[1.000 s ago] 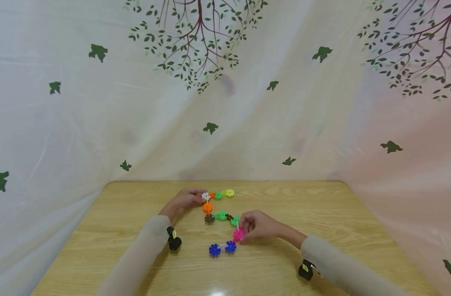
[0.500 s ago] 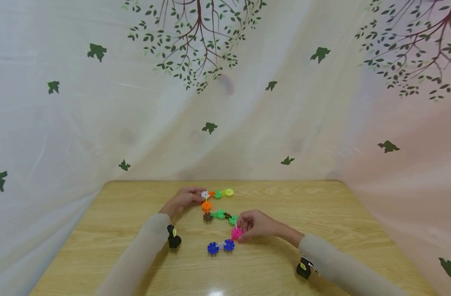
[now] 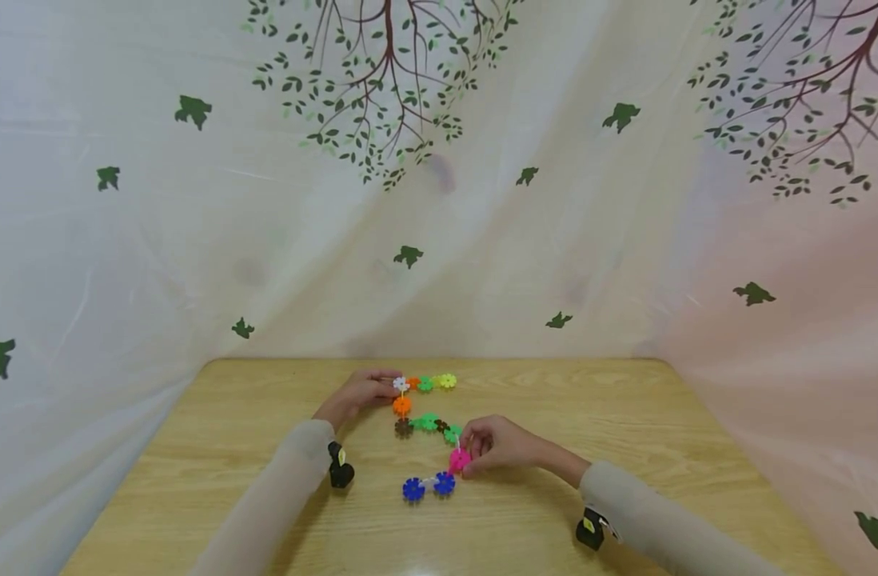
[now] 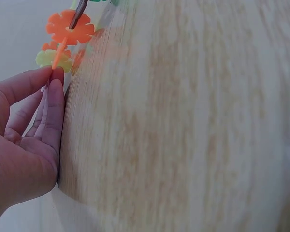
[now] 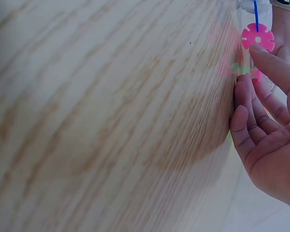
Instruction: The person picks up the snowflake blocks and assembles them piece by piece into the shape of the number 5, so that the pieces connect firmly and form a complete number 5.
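A chain of interlocking snowflake discs [image 3: 429, 422] lies in an S shape on the wooden table. At its upper left corner my left hand [image 3: 364, 391] pinches a white disc [image 3: 401, 384] between thumb and fingers. Just below sits an orange disc [image 3: 402, 406], close beyond the left fingertips in the left wrist view. On the lower right bend, my right hand [image 3: 502, 443] holds a pink disc [image 3: 459, 461], thumb on its face in the right wrist view [image 5: 257, 37]. Two blue discs [image 3: 413, 490] joined by a pale piece form the chain's lower end. A yellow disc [image 3: 448, 381] ends the top.
The wooden table [image 3: 266, 512] extends around the chain on all sides. Behind it hangs a pale cloth backdrop [image 3: 468, 280] printed with branches and green birds. Each sleeved wrist carries a small black camera [image 3: 341, 466].
The pink disc and the blue discs have slid slightly left along with my right hand. My left hand keeps its place at the white disc. The head view has tilted a little.
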Tool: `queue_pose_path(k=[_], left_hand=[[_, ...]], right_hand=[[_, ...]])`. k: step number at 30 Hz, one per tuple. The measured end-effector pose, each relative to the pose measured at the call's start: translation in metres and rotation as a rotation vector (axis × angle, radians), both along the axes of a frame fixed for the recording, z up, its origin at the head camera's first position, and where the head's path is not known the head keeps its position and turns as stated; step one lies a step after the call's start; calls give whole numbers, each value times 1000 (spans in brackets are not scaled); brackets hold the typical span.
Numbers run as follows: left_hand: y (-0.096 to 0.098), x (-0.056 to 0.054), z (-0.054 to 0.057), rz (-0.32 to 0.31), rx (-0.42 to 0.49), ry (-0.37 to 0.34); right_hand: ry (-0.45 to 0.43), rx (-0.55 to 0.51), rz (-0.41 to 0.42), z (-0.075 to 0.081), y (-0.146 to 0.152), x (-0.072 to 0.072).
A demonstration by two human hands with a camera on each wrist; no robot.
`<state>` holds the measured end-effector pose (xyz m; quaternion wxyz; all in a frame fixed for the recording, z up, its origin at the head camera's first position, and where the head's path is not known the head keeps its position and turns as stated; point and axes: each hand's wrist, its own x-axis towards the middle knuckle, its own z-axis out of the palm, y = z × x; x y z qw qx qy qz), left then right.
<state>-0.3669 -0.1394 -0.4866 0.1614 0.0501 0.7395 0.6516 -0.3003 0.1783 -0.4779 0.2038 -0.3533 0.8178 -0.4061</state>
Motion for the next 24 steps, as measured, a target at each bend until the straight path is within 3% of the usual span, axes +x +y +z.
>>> queue_pose_path(k=[13, 24], left_hand=[[2, -1, 0, -19, -8, 20], [2, -2, 3, -3, 30, -6]], right_hand=[[-3, 4, -13, 1, 2, -3], [-19, -13, 12, 0, 5, -9]])
